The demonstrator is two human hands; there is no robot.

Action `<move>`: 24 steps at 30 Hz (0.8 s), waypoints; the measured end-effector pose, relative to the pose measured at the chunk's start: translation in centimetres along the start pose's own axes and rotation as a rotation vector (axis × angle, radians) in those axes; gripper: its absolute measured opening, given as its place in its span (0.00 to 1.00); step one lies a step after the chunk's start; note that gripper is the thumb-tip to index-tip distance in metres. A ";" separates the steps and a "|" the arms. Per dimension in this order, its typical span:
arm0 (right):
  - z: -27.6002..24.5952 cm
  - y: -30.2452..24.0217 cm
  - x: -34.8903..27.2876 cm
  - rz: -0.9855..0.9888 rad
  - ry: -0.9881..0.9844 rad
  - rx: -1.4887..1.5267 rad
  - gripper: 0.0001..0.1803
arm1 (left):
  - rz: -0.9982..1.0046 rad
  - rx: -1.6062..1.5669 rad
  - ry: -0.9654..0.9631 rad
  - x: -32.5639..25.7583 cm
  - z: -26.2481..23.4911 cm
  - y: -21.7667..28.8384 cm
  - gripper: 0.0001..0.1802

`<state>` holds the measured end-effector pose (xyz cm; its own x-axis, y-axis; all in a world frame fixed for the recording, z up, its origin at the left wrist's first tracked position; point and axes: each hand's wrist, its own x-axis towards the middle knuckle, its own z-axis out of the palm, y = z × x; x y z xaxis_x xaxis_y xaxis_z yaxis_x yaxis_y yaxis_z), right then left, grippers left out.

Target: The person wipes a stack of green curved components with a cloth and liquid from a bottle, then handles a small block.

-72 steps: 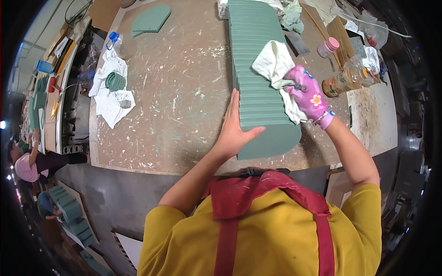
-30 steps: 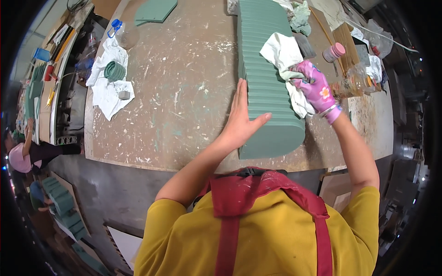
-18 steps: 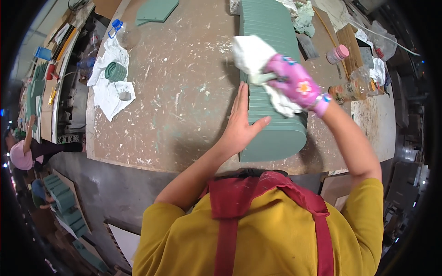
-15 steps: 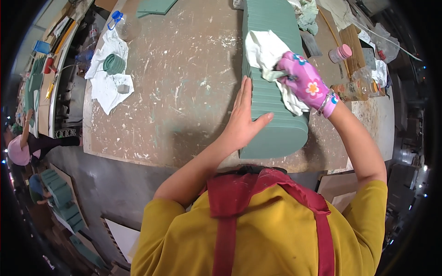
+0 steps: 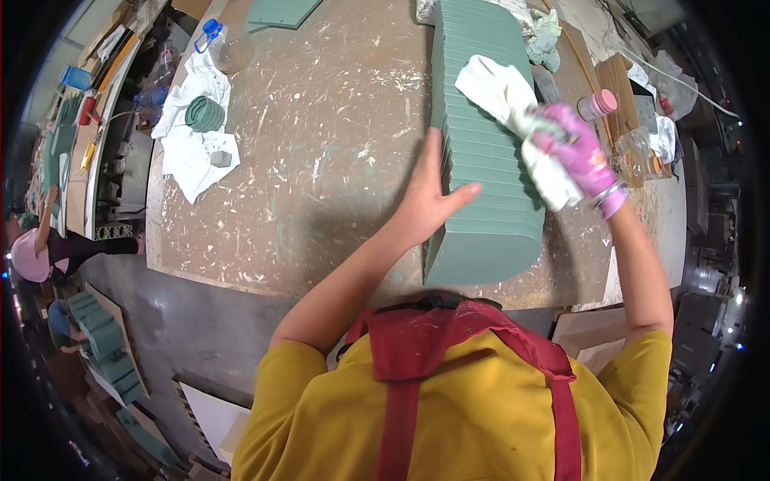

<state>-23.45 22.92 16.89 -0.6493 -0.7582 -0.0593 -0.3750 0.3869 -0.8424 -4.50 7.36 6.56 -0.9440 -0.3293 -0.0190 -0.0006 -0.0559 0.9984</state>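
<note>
A long row of stacked green boards with rounded ends lies across the bench in front of me, their edges stepped like ribs. My left hand is bare and rests against the row's left side, fingers stretched out and the thumb apart over the top edge. On the right, my right hand, in a pink flowered glove, grips a white cloth. One end of the cloth lies over the boards, and another hangs by their right side. Motion blurs the gloved fingers a little.
The paint-spattered workbench carries white paper with a green coil. Further green boards lie at the far edge. Right of the row stand a pink-lidded jar and a wooden block. A person is far left.
My right hand has moved right with the cloth, toward the right edge of the boards. My left hand stays at the row's left side. The whole view has shifted slightly.
</note>
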 end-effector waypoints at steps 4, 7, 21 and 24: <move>4.2 -0.6 1.9 -0.534 -0.058 -0.430 0.14 | 0.027 0.276 -0.030 0.8 1.2 -0.3 0.52; 10.0 -1.6 4.9 -0.644 -0.109 -0.433 0.13 | 0.034 0.155 -0.095 1.3 0.5 -0.9 0.43; 5.4 -0.4 2.1 -0.509 -0.008 -0.381 0.14 | -0.002 0.125 -0.122 2.0 0.7 -0.7 0.51; 10.3 -2.0 4.6 -0.556 -0.092 -0.447 0.14 | -0.010 0.011 -0.096 1.9 0.2 -1.7 0.43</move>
<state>-18.85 13.24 12.77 -0.2329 -0.9390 0.2533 -0.8816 0.0939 -0.4627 -6.38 7.01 4.86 -0.9713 -0.2366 -0.0247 -0.0137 -0.0480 0.9988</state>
